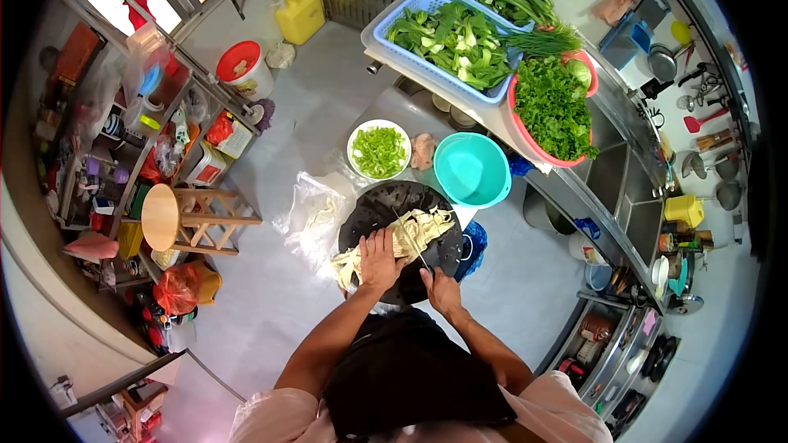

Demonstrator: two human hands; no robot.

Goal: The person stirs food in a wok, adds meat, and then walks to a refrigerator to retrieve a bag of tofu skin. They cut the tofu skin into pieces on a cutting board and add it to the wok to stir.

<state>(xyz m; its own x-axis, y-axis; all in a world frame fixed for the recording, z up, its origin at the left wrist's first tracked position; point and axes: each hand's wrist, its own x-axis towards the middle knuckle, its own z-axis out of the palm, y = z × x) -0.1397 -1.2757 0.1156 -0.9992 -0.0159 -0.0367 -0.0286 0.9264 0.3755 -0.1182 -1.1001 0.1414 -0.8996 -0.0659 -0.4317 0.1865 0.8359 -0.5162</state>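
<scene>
On a round black cutting board (404, 285) lies a long pile of pale yellowish strips (431, 228), which look like tofu skin or noodles. My left hand (379, 261) rests on the pile with its fingers close together, holding the strips down. My right hand (443, 290) is closed round the handle of a knife (413, 238), its thin blade lying across the strips just right of my left fingers. Left of the board, a clear plastic bag (308, 234) has more pale strips inside. Behind it stand a white bowl of chopped greens (379, 152) and a turquoise basin (472, 169).
Blue baskets of leafy greens (451, 45) and a red basin of lettuce (552, 111) sit on the counter ahead. To the right is a metal sink (607, 164). A wooden stool (160, 217) and crowded shelves (123, 148) stand on the left.
</scene>
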